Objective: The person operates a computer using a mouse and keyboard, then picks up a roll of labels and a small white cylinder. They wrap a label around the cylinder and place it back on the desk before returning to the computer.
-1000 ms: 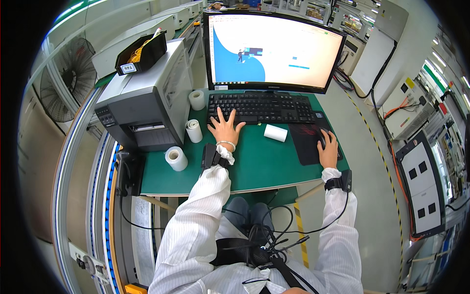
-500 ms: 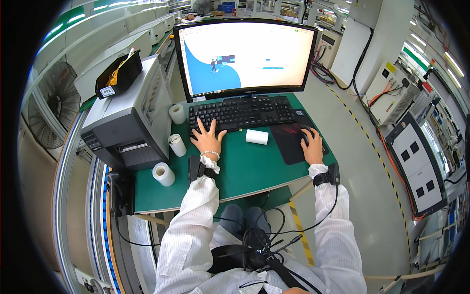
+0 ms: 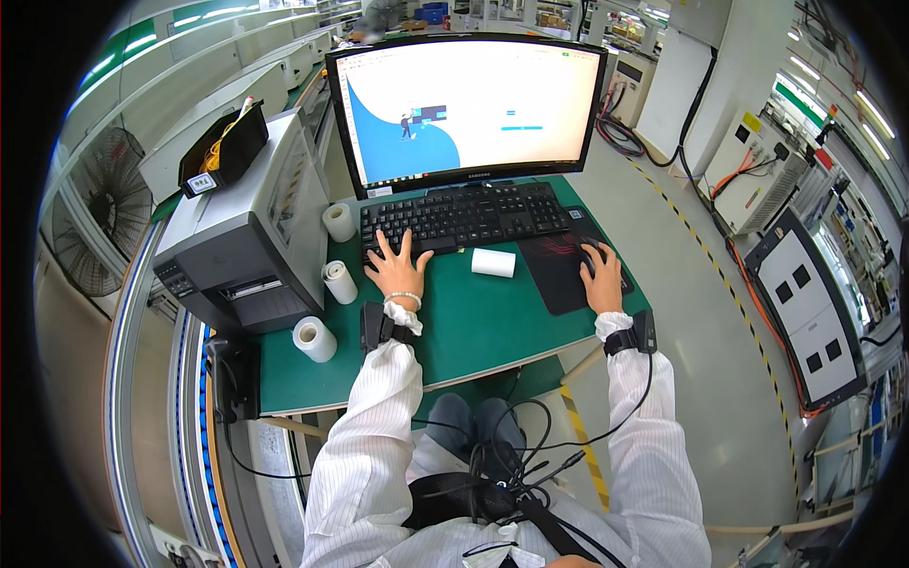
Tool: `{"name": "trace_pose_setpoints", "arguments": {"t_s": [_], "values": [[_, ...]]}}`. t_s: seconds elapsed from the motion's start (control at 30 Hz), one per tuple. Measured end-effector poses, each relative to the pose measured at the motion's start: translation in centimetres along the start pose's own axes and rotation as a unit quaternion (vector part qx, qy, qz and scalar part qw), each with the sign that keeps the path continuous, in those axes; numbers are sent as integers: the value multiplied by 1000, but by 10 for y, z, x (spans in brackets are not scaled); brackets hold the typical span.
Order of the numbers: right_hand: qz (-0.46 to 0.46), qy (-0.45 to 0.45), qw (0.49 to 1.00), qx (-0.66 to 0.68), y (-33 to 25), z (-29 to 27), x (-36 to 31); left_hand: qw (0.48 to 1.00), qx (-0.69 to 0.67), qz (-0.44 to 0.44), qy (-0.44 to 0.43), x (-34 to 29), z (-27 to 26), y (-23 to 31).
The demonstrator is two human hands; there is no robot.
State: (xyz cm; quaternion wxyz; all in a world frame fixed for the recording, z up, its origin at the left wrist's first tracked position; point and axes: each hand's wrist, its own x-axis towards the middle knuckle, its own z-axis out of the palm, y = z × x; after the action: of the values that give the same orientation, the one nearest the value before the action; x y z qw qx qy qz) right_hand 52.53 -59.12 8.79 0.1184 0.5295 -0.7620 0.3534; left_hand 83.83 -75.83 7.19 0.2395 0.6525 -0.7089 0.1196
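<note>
We find the left hand [image 3: 397, 270] just left of the frame's centre, lying palm down with its fingers spread, the fingertips resting on the lower left edge of the black keyboard [image 3: 466, 214] and the heel of the hand on the green desk mat [image 3: 473, 327]. The keyboard sits in the upper middle of the frame, directly below the wide monitor [image 3: 469, 109], whose screen is lit in white and blue. The right hand [image 3: 600, 279] lies right of centre, cupped over a dark mouse [image 3: 593, 260]; most of the mouse is hidden under the hand, and we cannot tell how the fingers sit on its buttons. The mouse rests on a black mouse pad [image 3: 561, 270] with red markings, touching the right end of the keyboard. Between the two hands a small white roll [image 3: 493, 262] lies on its side on the mat, just below the keyboard. Each wrist carries a black strapped device with a cable running down toward the lower edge. At the left of the frame stands a grey printer [image 3: 248, 237], with a black bin [image 3: 223, 149] on top, and three white paper rolls [image 3: 339, 281] stand upright between the printer and the keyboard. A fan [image 3: 99, 213] shows at far left.
</note>
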Motion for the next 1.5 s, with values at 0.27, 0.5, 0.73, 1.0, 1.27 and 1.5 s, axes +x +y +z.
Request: {"name": "trace_pose_setpoints", "arguments": {"t_s": [0.27,0.5,0.73,1.0,1.27,1.5], "values": [[2,0,1000,4,1,0,0,1000,2,-2,0,0,-1,1],[1,2,1000,9,3,1,0,1000,3,-2,-1,0,-1,2],[-1,-1,1000,13,2,2,0,1000,-1,-1,-4,-1,0,0],[6,-5,1000,3,2,2,1,1000,1,-4,-5,0,0,1],[4,-11,1000,-6,1,-2,0,1000,-5,-3,16,-1,1,2],[6,-14,1000,-7,-1,-1,0,1000,7,7,0,-2,0,0]]}}
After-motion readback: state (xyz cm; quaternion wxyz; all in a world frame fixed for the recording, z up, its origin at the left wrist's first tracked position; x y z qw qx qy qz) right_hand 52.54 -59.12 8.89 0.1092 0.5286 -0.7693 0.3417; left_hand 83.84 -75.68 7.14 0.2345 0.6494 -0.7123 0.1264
